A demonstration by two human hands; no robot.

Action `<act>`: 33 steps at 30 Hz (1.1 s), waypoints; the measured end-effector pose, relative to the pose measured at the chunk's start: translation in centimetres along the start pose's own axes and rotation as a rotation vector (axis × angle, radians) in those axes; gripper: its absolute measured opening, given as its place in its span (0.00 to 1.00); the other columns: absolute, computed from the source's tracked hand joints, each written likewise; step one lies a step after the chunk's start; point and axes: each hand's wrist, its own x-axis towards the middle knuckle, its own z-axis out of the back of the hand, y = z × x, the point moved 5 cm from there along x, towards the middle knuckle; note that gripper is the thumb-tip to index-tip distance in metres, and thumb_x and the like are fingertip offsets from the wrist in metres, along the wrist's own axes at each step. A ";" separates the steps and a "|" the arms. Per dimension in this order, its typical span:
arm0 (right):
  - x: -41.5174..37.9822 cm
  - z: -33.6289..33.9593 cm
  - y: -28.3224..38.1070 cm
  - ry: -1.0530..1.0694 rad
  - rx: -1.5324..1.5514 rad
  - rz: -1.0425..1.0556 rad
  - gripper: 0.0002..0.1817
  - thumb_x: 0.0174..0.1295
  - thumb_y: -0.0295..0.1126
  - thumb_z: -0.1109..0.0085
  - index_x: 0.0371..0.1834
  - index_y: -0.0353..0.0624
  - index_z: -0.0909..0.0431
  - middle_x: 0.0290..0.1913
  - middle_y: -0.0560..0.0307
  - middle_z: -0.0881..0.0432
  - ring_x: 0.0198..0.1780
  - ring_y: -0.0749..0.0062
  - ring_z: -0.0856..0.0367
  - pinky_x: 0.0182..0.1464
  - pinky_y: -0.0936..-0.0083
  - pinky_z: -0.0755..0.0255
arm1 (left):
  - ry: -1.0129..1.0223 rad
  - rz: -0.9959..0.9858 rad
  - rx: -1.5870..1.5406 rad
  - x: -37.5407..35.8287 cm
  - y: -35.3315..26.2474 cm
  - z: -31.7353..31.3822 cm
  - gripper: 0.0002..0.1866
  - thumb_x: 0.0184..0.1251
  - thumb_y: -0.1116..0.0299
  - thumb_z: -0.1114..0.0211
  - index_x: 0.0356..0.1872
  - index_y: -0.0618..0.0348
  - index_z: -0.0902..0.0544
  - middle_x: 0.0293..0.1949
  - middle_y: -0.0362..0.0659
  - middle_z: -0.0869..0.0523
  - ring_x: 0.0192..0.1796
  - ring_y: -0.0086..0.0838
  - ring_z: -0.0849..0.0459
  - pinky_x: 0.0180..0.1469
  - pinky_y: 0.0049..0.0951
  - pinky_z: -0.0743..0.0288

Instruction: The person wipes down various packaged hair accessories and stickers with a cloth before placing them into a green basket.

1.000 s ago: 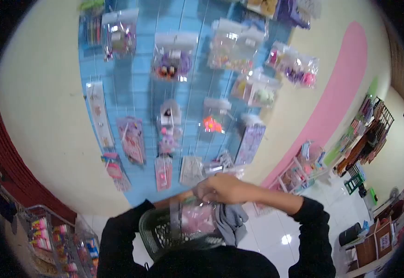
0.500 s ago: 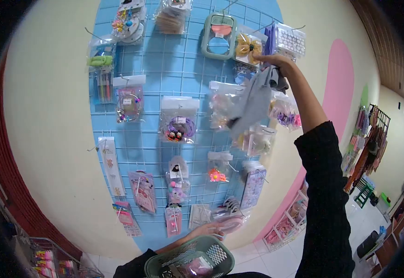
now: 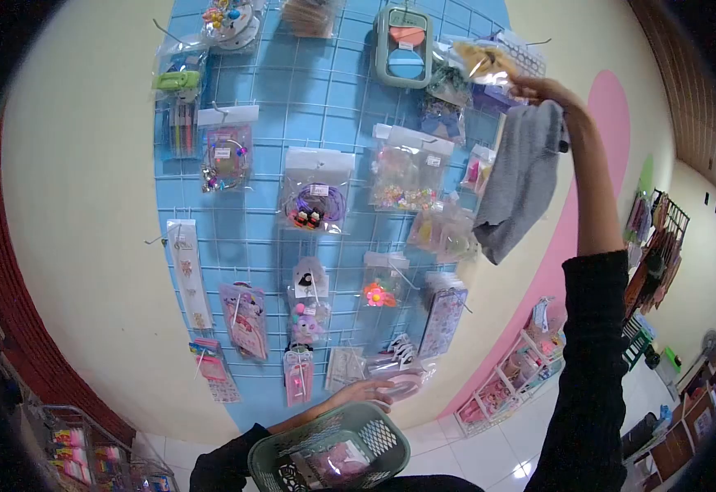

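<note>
My right hand (image 3: 548,92) is raised at the upper right of the wall grid. Its fingers pinch the packet with a yellow bow (image 3: 487,61), which is tilted outward. A grey cloth (image 3: 522,176) hangs from the same hand. Low in the view, my left hand (image 3: 358,395) is beside the rim of a green basket (image 3: 331,414), its fingers near a packet with a pink ring-shaped item (image 3: 405,385); whether they grip anything is unclear. Inside the basket lies a clear packet with something pink (image 3: 340,459).
Hooks on the white grid (image 3: 272,271) hold several packets, a green case (image 3: 404,47) and a purple hair-tie packet (image 3: 317,193). A white rack (image 3: 501,385) stands at the lower right. Another rack (image 3: 71,443) is at the lower left.
My right hand has moved right with the grey cloth, which now hangs away from the packets. The yellow bow packet has swung up and right. My left hand has shifted slightly left with the basket.
</note>
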 end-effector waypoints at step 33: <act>6.7 -4.6 -5.8 0.195 0.304 -0.158 0.09 0.44 0.33 0.43 0.24 0.39 0.28 0.18 0.63 0.28 0.14 0.84 0.33 0.15 0.90 0.36 | -0.045 -0.056 -0.021 -2.3 -0.2 0.1 0.22 0.59 0.59 0.61 0.52 0.60 0.43 0.38 0.46 0.30 0.41 0.31 0.29 0.42 0.28 0.32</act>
